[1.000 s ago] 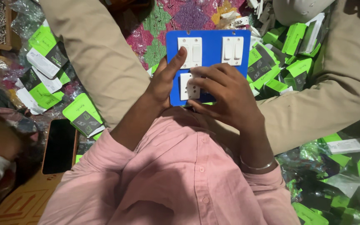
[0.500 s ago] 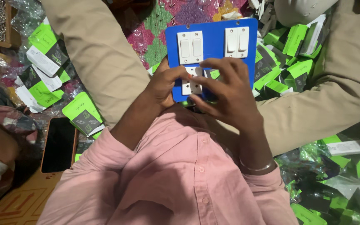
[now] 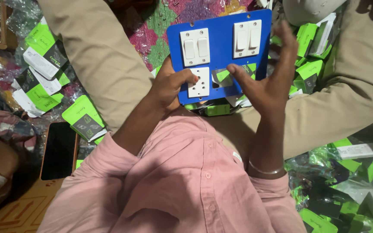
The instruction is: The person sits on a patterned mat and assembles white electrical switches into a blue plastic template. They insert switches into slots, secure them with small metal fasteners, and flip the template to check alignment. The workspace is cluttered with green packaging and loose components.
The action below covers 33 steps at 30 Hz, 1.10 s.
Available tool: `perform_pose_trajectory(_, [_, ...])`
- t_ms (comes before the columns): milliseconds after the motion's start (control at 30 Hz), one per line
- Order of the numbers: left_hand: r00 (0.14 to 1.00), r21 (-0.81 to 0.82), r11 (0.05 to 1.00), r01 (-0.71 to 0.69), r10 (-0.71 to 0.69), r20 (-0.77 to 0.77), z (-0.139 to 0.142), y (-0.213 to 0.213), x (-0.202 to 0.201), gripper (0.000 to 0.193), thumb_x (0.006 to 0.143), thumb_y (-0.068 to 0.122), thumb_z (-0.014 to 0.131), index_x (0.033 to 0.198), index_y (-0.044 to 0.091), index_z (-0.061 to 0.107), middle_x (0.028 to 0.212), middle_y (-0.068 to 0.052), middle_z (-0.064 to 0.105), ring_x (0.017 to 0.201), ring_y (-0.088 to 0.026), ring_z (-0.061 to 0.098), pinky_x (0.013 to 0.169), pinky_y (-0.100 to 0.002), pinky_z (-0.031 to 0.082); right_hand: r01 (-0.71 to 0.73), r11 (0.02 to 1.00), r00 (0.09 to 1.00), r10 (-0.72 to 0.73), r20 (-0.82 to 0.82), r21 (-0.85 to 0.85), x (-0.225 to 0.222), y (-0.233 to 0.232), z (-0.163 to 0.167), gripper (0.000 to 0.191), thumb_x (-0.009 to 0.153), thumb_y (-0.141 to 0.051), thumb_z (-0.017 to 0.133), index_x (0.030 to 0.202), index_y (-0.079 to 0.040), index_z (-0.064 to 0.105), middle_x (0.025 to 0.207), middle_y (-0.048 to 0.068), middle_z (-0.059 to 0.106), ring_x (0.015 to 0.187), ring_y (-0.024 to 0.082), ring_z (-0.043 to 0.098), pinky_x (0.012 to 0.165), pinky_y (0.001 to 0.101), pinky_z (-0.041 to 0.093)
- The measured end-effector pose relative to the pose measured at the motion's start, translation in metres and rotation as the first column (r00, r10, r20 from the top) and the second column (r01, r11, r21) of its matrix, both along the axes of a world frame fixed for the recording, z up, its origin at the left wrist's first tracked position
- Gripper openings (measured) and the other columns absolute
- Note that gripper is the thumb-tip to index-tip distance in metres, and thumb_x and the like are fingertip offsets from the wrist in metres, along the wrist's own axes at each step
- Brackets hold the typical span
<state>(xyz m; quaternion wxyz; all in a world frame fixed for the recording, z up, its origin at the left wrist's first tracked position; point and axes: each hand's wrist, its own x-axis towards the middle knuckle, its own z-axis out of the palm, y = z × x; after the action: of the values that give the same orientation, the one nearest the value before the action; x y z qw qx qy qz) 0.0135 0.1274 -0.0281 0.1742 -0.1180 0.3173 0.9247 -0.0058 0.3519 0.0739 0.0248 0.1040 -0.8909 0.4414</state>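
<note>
With the left hand [image 3: 169, 86] clamped on the lower edge of the blue rectangular plastic switch plate [image 3: 221, 47] over the lap, thumb pressing the white socket module [image 3: 198, 82], the spread-fingered, empty right hand [image 3: 268, 82] should steady the plate's right edge beside the open cutout [image 3: 223, 77].

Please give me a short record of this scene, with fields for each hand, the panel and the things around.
left hand: grips the lower left edge of the blue rectangular switch panel, thumb on the white socket module
right hand: open, fingers spread, beside the panel's right edge
panel: two white double-switch modules on top; one empty square opening
surroundings: green and white small boxes, black phone
</note>
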Motion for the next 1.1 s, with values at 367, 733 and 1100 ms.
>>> perform_pose_trajectory(367, [0.999,0.085,0.996,-0.01,0.013,-0.034,0.001,0.0,0.002,0.049,0.082,-0.008,0.059,0.13,-0.003,0.05,0.103,-0.013,0.068,0.086,-0.017,0.069,0.075,-0.033,0.061,-0.021,0.93,0.986,0.08,-0.147,0.367,0.011,-0.019,0.003,0.128,0.072,-0.057,0.102,0.161,-0.006,0.027,0.163,0.024,0.024,0.155,0.043,0.033,0.129,0.0503,0.036])
perform_pose_trajectory(733, [0.996,0.018,1.0,0.014,-0.012,-0.085,0.004,0.0,0.003,0.052,0.081,-0.009,0.06,0.132,-0.005,0.051,0.111,-0.014,0.068,0.091,-0.019,0.07,0.08,-0.035,0.062,-0.032,0.933,0.982,0.096,-0.161,0.36,0.011,-0.015,0.001,0.126,0.074,-0.059,0.101,0.162,-0.006,0.028,0.164,0.023,0.024,0.156,0.042,0.031,0.131,0.05,0.035])
perform_pose_trajectory(1100, [0.994,0.058,0.998,0.017,-0.011,-0.112,0.012,0.001,0.004,0.053,0.083,-0.011,0.059,0.135,-0.006,0.049,0.116,-0.016,0.067,0.099,-0.023,0.072,0.086,-0.039,0.064,-0.043,0.934,0.985,0.1,-0.144,0.354,0.013,-0.015,0.002,0.125,0.075,-0.055,0.102,0.163,-0.006,0.027,0.164,0.024,0.023,0.156,0.043,0.031,0.131,0.0502,0.034])
